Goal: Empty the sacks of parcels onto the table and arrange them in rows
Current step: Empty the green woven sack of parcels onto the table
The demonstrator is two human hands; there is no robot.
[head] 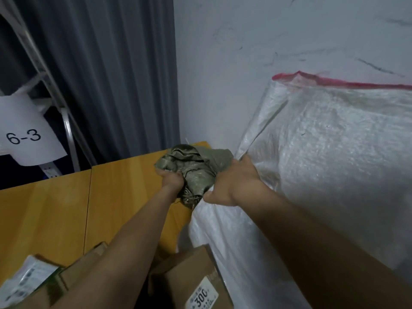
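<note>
Green sack [194, 166] crumpled, gripped by L hand [170, 180] & R hand [236, 181].

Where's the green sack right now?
Head view, centre: the green sack is bunched between the left hand and right hand, over the far edge of the table, just left of the white sack.

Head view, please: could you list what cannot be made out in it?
White sack contents: head view, hidden by its own fabric; right side cut off.
Right hand fingers: head view, tucked behind the green sack.
Box label small print: head view, blurred, cut by bottom edge.
</note>
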